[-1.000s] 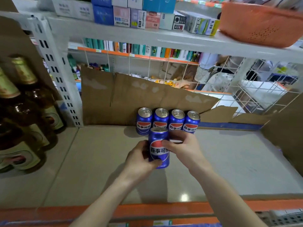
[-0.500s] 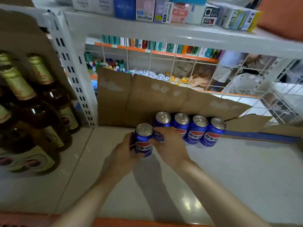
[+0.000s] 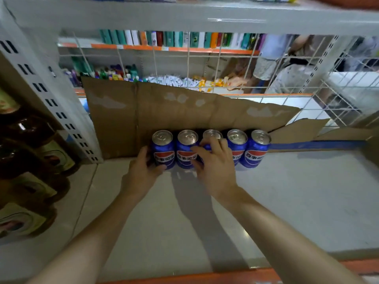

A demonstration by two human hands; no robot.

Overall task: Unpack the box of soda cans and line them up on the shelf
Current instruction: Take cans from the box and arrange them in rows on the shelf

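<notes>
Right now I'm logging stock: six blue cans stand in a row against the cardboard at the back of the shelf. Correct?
Not quite: the head view shows five blue cans, not six. They do stand in a row against the cardboard at the back of the shelf.
</notes>
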